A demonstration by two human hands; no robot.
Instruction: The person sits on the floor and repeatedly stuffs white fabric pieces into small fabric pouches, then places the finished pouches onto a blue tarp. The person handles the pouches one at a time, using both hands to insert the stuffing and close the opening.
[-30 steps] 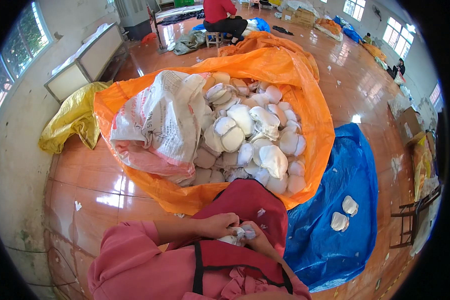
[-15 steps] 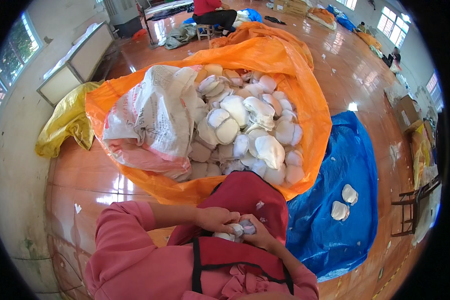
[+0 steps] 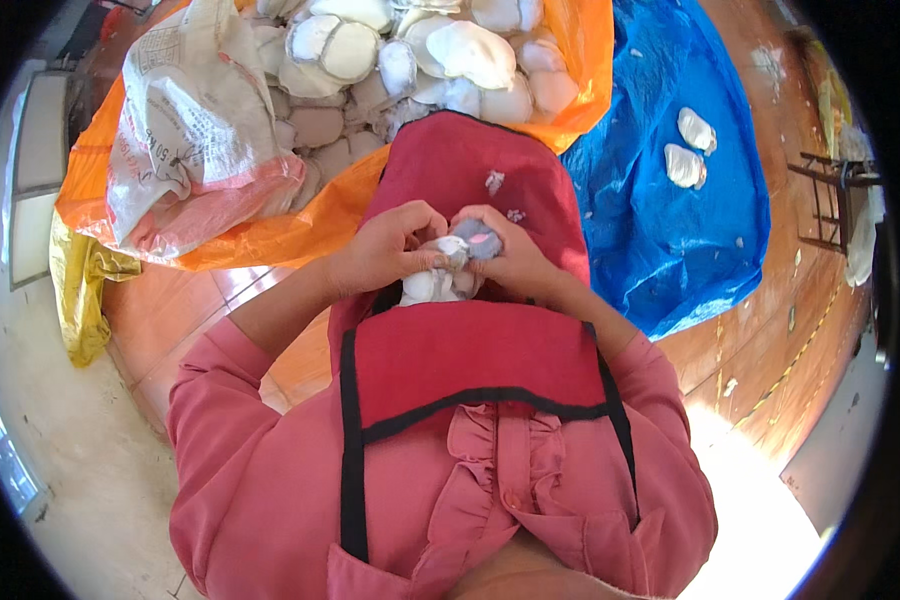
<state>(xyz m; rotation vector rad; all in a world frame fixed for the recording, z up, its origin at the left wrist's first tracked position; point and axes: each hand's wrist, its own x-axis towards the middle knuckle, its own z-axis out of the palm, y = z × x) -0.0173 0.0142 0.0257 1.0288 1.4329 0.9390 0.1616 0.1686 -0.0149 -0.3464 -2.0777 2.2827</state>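
Over the red apron [image 3: 480,370] on my lap, both of my hands hold one small soft piece of white and grey fabric with a pink patch [image 3: 478,240]. My left hand [image 3: 390,248] pinches its white side between thumb and fingers. My right hand [image 3: 515,258] is wrapped round the grey end, close beside the left. White fabric [image 3: 432,288] bulges below the fingers; whether it is part of the same piece I cannot tell. In front of my knees, an orange sheet sack [image 3: 360,195] holds a heap of white padded fabric pieces [image 3: 350,50].
A white woven sack [image 3: 195,130] with pink edging lies over the heap's left side. To the right, a blue sheet [image 3: 660,265] bears two white padded pieces [image 3: 685,165]. A yellow sack [image 3: 75,290] lies by the left wall, and a dark wooden chair [image 3: 825,200] stands far right.
My view has tipped downward, so the heap and sheets sit higher and more of my apron shows. Both hands stay together on the fabric piece, whose grey end and pink patch show more plainly.
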